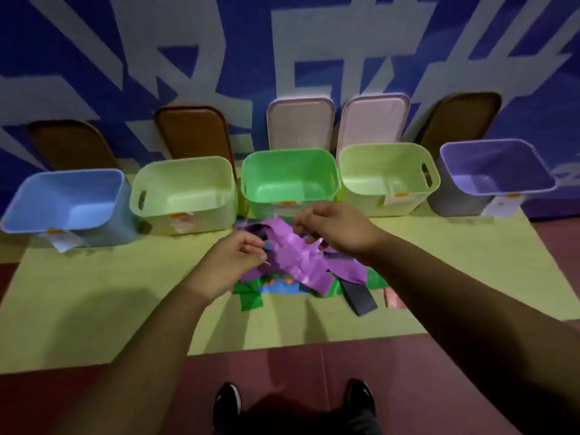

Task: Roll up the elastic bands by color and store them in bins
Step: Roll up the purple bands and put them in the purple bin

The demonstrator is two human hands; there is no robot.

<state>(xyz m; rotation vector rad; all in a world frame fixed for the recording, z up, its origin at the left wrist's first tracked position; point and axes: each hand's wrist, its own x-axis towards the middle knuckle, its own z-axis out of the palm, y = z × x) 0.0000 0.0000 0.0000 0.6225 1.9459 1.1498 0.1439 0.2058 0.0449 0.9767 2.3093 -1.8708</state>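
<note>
Hands at work over a floor mat (pixel 94 277): the left hand (pixel 233 260) and right hand (pixel 337 229) each pinch a purple band (pixel 295 252), lifted above the mixed pile (pixel 301 285) before five empty bins (pixel 288 180). Pulling it free and flat first should give a tighter roll.

Mat (pixel 125 277): lies on the floor (pixel 392 372), in front of the wall (pixel 188 58).
Bins: five side by side along the far edge of the mat, from the left bin (pixel 47 199) past the middle bin (pixel 288 171) to the right bin (pixel 489 171).
Lids (pixel 299 124): behind the bins, leaning on the wall.
Pile of bands (pixel 251 298): on the mat, just in front of the middle bin.
Top band (pixel 295 255): above the pile, held between the left hand (pixel 229 262) and the right hand (pixel 339 227).
Shoes (pixel 227 403): on the floor, nearest.
</note>
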